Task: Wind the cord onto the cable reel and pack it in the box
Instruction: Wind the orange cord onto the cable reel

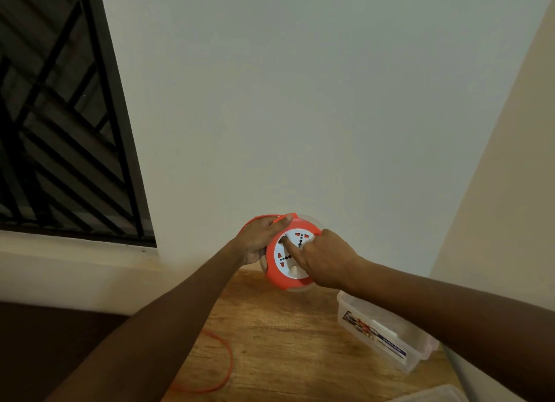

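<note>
The left hand (260, 241) gripped the cable reel (290, 256) steady, raised off the counter (270, 341), so the right hand (321, 259), fingers pressed on its face, could wind in the slack cord (223, 368)

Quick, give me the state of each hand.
Left hand: grips the cable reel by its rim.
Right hand: finger pressed on the reel's white face.

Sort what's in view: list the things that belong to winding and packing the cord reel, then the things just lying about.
Part of the job:
cable reel, held by the left hand, right hand on its white face
orange cord, loose on the wooden table
clear plastic box

Just lying about:
pale lid-like piece at the bottom edge
window grille
</note>
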A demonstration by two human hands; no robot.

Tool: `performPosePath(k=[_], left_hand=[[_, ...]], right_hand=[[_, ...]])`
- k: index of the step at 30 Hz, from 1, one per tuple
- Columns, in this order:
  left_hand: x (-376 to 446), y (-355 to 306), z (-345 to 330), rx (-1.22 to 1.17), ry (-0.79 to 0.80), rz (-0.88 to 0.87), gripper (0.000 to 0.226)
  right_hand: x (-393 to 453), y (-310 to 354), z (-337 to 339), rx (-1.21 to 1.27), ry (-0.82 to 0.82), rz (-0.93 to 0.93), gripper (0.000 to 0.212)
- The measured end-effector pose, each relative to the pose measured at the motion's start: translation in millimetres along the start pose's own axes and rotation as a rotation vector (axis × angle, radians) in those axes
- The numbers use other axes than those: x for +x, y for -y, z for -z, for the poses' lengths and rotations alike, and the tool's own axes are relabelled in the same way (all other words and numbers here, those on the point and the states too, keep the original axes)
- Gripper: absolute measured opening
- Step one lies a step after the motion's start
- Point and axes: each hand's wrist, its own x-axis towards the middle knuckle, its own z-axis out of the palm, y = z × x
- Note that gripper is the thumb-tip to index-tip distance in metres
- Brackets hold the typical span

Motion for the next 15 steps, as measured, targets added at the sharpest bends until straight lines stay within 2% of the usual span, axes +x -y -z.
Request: performPosePath(k=[4,8,15], left_hand=[[1,3,-1,0.022,-0.008,-0.025,0.037],[0,2,-7,0.032,0.020,-0.005,0.028],[2,3,-5,0.060,0.011,-0.001,0.026]], right_hand=[[0,-19,11,-0.094,-0.148,0.172,0.066],[-1,-27,17,-0.144,-0.116,0.395,0.060],[-3,-35,12,-0.175,-0.085,0.438,0.060]])
